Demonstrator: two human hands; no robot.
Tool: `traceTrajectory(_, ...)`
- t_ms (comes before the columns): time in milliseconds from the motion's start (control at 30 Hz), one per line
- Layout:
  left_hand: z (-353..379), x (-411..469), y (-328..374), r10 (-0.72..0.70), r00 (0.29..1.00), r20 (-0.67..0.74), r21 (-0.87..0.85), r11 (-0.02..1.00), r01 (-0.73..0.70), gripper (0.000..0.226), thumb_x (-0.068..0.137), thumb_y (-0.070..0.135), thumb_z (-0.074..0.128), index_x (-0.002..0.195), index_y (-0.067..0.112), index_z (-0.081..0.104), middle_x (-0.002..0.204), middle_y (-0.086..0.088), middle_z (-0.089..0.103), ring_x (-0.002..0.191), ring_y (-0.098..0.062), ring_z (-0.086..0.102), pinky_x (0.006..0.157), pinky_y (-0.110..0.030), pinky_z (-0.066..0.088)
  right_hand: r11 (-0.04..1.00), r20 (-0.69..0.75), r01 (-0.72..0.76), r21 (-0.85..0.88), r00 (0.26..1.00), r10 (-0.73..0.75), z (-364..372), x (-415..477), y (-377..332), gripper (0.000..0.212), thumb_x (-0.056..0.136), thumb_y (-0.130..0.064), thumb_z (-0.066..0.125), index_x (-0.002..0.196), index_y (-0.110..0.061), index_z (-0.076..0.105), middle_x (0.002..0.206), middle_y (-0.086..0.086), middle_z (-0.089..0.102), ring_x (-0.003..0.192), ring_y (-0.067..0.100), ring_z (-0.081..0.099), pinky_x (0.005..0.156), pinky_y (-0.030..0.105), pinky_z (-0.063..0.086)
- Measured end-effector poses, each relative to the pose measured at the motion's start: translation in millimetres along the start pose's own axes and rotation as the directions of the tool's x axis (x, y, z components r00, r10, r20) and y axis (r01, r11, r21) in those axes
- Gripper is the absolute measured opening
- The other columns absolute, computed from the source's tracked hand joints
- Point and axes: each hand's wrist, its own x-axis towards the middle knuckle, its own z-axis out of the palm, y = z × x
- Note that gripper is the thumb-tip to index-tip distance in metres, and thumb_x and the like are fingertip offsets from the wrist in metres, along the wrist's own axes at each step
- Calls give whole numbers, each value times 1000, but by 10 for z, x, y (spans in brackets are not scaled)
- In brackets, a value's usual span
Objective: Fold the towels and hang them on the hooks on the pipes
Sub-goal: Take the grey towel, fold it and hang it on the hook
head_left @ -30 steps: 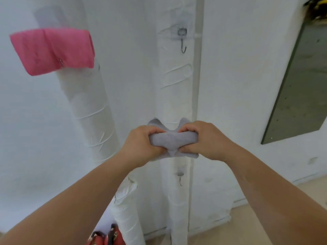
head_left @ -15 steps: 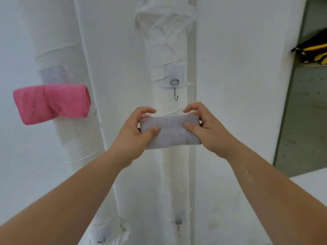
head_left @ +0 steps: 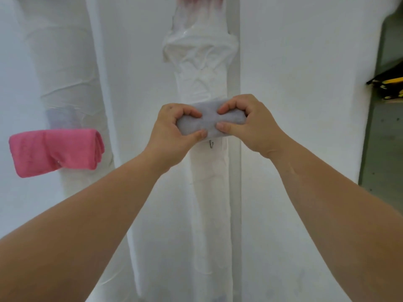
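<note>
Raised grey towel (head_left: 210, 120) seemingly covers hook (head_left: 211, 144).

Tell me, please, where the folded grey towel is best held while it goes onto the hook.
Probably by its two short ends, as both hands do: left hand, right hand, thumbs below, fingers above. That leaves the grey towel free in the middle, just above the hook.

You hold a pale grey towel (head_left: 210, 122) against a white-wrapped pipe (head_left: 207, 192); a bright pink towel (head_left: 54, 152) hangs on the other white pipe (head_left: 65, 73).
</note>
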Motion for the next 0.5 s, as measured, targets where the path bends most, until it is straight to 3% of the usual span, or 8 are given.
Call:
traceTrajectory(67, 29, 25, -45, -10, 1000, -3, 15, 1000, 10, 45, 73, 15, 88, 93, 45, 60, 122, 6, 51, 106, 9, 52, 90, -10, 46, 1000, -28, 21, -22, 999, -22, 64, 24, 76, 30, 77, -19, 86, 98, -31, 68, 120, 0, 53, 109, 0, 54, 91, 8, 42)
traceTrajectory(167, 70, 24, -141, -14, 1000, 5, -4, 1000, 14, 46, 72, 12, 89, 94, 43, 62, 120, 8, 51, 102, 13, 51, 88, -8, 46, 1000, -61, 19, 23, 998, -17, 140, -20, 195, 32, 76, -17, 85, 98, -32, 67, 119, 1, 53, 107, 1, 55, 90, 12, 45)
traceTrajectory(500, 80, -74, -297, -27, 998, 50, -48, 998, 29, 43, 71, 10, 90, 94, 38, 66, 117, 7, 54, 104, 6, 55, 87, -12, 48, 996, -43, -9, 85, 999, 13, 240, -209, 340, 29, 79, -16, 84, 99, -29, 69, 118, 1, 56, 108, 6, 58, 93, 22, 50)
